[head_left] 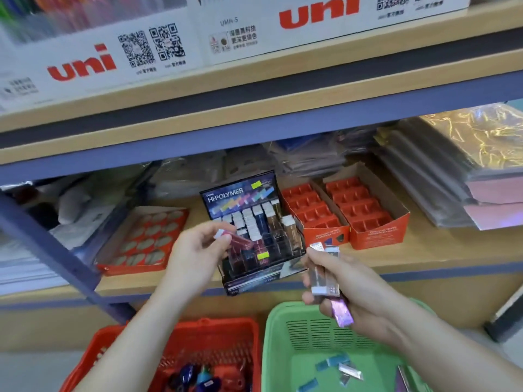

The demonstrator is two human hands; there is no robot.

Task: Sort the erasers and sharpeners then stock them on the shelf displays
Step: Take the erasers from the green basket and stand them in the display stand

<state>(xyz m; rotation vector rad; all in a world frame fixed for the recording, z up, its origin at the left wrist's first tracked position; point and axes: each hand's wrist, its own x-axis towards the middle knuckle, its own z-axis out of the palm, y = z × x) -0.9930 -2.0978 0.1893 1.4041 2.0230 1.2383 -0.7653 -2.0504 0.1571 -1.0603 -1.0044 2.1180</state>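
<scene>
My left hand [198,250] pinches a pink-sleeved eraser [235,239] just in front of the black Hi-Polymer display box [254,230], which stands on the shelf with several upright erasers in its slots. My right hand [348,281] grips a bundle of shiny-sleeved erasers [325,275] to the right of the box, above the green basket [280,335]. A few loose erasers [336,366] lie in that basket. The red basket [249,332] at lower left holds several sharpeners [195,377].
Two orange compartment trays [365,210] stand right of the display box, and an orange tray with oval holes [147,239] lies to its left. Stacks of wrapped paper [467,171] fill the shelf's right side. White uni boxes [85,63] sit on the shelf above.
</scene>
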